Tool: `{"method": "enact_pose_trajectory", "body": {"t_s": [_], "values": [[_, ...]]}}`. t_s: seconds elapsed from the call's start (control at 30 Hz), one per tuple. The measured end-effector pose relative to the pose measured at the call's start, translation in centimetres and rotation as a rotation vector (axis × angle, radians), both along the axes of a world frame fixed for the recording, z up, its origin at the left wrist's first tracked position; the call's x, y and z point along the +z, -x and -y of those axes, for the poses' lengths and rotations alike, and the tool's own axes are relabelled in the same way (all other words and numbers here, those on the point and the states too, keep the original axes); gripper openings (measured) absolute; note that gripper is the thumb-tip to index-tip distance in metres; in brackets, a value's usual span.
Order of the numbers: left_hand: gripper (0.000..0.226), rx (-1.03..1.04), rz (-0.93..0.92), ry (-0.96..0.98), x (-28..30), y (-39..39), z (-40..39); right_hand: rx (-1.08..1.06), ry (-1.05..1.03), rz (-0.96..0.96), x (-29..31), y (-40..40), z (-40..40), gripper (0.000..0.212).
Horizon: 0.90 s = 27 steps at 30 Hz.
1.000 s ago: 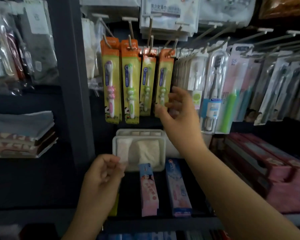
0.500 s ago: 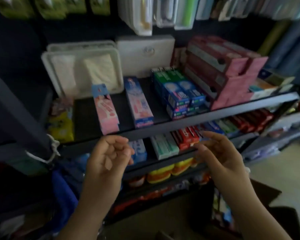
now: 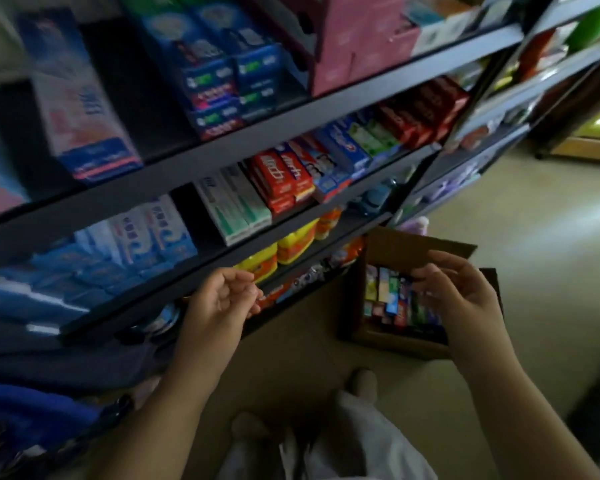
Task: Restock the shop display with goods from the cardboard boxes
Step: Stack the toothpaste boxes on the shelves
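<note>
No label can be read through the blur. Both hands, left (image 3: pixel 222 299) and right (image 3: pixel 461 292), are held loosely curled, grasping nothing, above the cardboard box (image 3: pixel 395 341) on the floor (image 3: pixel 551 237).

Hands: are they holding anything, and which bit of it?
Nothing is held. The left hand hangs loosely curled by the shelf; the right hand hovers, fingers bent, over the goods in the box.
</note>
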State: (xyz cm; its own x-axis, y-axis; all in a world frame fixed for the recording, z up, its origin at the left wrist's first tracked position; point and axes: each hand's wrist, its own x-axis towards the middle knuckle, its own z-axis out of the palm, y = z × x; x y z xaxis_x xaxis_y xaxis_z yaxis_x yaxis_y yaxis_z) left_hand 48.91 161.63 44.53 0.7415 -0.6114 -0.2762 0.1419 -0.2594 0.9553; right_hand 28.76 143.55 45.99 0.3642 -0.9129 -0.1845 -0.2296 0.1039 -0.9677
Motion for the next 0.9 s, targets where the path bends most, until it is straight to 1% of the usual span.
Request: {"method": "enact_pose_trajectory", "body": {"t_s": [0.03,0.07,0.13,0.27,0.43,0.53,0.7,0.9], "values": [[0.011,-0.011,-0.002,-0.009,-0.4,0.5,1.0,-0.030,-0.008,0.000,-0.4,1.0,1.1,0.018],[0.011,-0.023,-0.004,-0.021,-0.9,1.0,2.2,-0.060,-0.012,-0.007,-0.9,1.9,2.4,0.009],[0.013,-0.042,-0.017,-0.041,-2.0,2.3,5.2,-0.113,-0.024,-0.030,-2.0,4.0,5.3,0.013],[0.016,-0.064,-0.076,-0.081,-5.4,6.4,12.9,-0.181,-0.089,-0.091,-5.6,9.3,12.0,0.013],[0.013,-0.019,-0.157,-0.163,-12.0,12.5,23.3,-0.145,-0.228,-0.236,-12.1,15.8,20.4,0.014],[0.011,-0.029,-0.184,-0.232,-16.7,15.6,28.4,-0.113,-0.310,-0.318,-16.8,18.4,24.2,0.015],[0.011,-0.088,-0.246,-0.353,-24.0,18.7,34.0,-0.079,-0.408,-0.417,-24.8,20.6,28.3,0.018],[0.012,-0.125,-0.325,-0.477,-30.8,19.6,37.5,-0.033,-0.505,-0.518,-32.7,21.0,30.3,0.023]]}}
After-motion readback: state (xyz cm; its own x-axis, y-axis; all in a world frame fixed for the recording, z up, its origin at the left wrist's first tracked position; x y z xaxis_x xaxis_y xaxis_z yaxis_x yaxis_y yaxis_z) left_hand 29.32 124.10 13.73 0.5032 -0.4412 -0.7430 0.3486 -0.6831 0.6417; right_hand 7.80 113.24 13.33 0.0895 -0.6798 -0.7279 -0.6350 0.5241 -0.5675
